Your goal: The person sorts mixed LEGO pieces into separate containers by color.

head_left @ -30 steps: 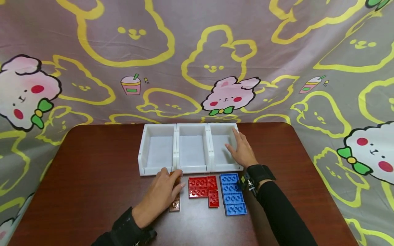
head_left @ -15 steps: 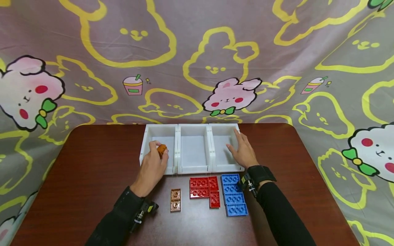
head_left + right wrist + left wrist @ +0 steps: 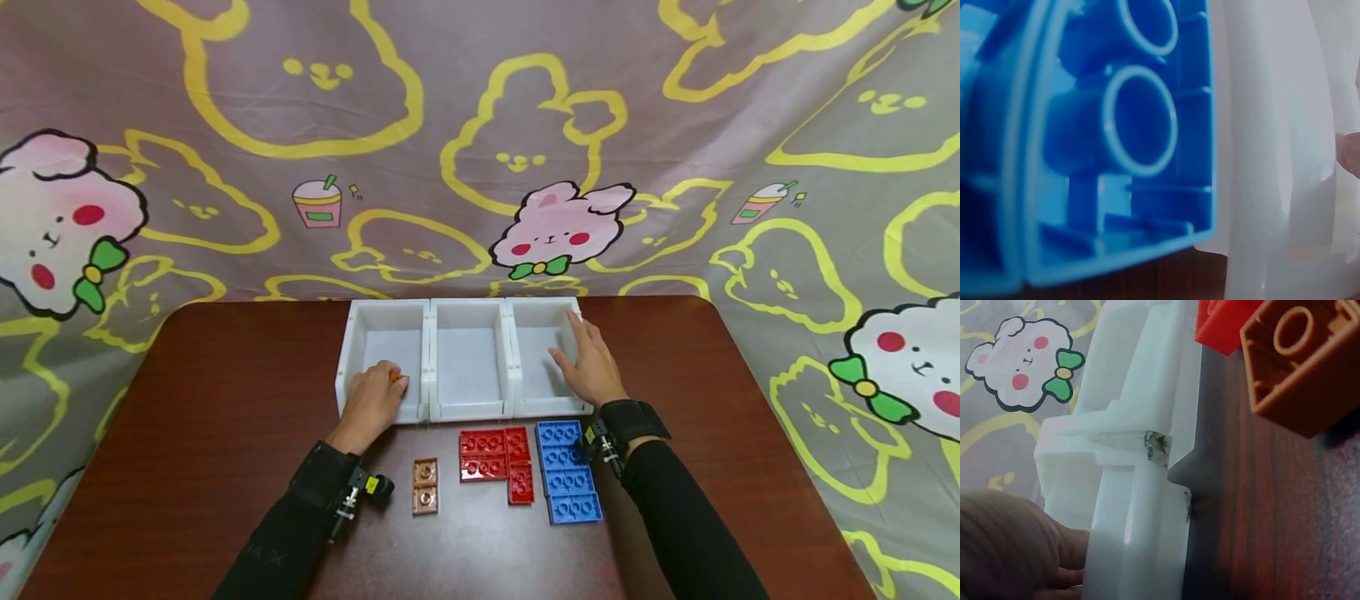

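My left hand (image 3: 371, 398) reaches down into the left white bin (image 3: 344, 379) and pinches a brown toy building brick (image 3: 399, 380), which is mostly covered by the fingers. In the left wrist view the fingers dip behind the bin's wall (image 3: 1141, 531), and the held brick is hidden. My right hand (image 3: 591, 365) rests at the right white bin (image 3: 551, 408), fingers extended along its right wall, holding nothing. Two brown bricks (image 3: 425, 487) lie studs-down on the table below the left bin.
Red bricks (image 3: 483, 456) lie in a group below the middle bin (image 3: 471, 412). A column of blue bricks (image 3: 570, 483) sits by my right wrist. All are on the dark wooden table (image 3: 247, 375), with a patterned cloth (image 3: 420, 100) hanging behind it.
My left hand picked a brown brick from the table row, carried it up into the left bin and lowered it there. My right hand has stayed in place.
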The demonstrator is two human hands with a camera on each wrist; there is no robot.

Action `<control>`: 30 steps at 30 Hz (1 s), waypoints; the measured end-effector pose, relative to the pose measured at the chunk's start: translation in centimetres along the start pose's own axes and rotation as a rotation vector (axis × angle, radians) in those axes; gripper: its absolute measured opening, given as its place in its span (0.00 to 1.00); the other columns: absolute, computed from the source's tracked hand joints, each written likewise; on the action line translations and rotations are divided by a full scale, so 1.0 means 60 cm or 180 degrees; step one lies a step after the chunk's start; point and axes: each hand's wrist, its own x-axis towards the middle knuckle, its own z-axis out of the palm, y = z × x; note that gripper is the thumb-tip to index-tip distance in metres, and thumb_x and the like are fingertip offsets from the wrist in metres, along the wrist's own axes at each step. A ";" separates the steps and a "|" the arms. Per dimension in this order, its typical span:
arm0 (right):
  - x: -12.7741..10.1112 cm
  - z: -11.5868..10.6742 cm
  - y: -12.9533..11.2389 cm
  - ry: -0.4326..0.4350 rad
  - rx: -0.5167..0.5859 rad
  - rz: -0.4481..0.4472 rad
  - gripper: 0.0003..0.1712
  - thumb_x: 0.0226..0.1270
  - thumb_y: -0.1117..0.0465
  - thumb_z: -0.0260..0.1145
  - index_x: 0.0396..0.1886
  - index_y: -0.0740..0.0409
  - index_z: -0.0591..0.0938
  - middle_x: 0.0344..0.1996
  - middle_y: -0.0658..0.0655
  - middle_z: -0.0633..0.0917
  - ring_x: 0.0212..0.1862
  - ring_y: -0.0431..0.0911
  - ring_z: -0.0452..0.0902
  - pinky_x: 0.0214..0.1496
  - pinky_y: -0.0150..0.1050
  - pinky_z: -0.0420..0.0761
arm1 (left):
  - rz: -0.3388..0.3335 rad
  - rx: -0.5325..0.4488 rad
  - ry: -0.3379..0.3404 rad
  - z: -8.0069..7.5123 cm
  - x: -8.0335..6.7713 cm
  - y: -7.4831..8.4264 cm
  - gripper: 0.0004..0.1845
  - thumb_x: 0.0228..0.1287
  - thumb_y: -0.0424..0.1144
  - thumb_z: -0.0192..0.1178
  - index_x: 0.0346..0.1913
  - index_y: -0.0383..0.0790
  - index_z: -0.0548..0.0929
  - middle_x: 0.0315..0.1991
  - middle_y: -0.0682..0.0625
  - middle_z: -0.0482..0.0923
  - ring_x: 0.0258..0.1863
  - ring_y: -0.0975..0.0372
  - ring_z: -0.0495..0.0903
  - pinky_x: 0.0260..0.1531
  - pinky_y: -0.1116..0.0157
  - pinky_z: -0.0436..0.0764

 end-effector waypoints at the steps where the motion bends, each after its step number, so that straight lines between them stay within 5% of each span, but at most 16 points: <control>1: 0.000 -0.001 -0.001 0.0010 0.0000 -0.0006 0.44 0.70 0.52 0.64 0.78 0.54 0.53 0.71 0.68 0.59 0.66 0.64 0.62 0.63 0.62 0.65 | 0.0011 0.0049 -0.0069 -0.001 0.000 0.001 0.10 0.70 0.31 0.55 0.44 0.24 0.79 0.39 0.32 0.78 0.45 0.39 0.75 0.48 0.47 0.71; 7: 0.001 -0.001 -0.002 -0.0027 0.0012 0.0012 0.44 0.70 0.52 0.64 0.78 0.54 0.53 0.71 0.69 0.59 0.67 0.64 0.62 0.64 0.62 0.64 | -0.0030 0.0236 -0.0319 -0.005 0.003 0.001 0.10 0.71 0.30 0.53 0.41 0.23 0.81 0.37 0.34 0.73 0.42 0.43 0.73 0.42 0.51 0.75; 22: 0.001 -0.003 -0.002 0.0013 0.0000 0.0040 0.43 0.70 0.52 0.64 0.78 0.53 0.54 0.70 0.68 0.60 0.67 0.64 0.62 0.64 0.62 0.63 | 0.0312 0.0045 -0.0312 0.009 0.006 -0.001 0.06 0.65 0.30 0.61 0.34 0.32 0.87 0.28 0.46 0.75 0.35 0.51 0.76 0.37 0.55 0.75; 30: 0.001 -0.002 -0.002 -0.0004 -0.0004 0.0045 0.44 0.69 0.52 0.64 0.78 0.52 0.53 0.70 0.68 0.61 0.67 0.64 0.62 0.64 0.62 0.63 | 0.0226 0.0036 -0.0457 0.001 0.005 0.000 0.07 0.67 0.31 0.60 0.38 0.32 0.88 0.30 0.46 0.75 0.35 0.51 0.77 0.37 0.56 0.76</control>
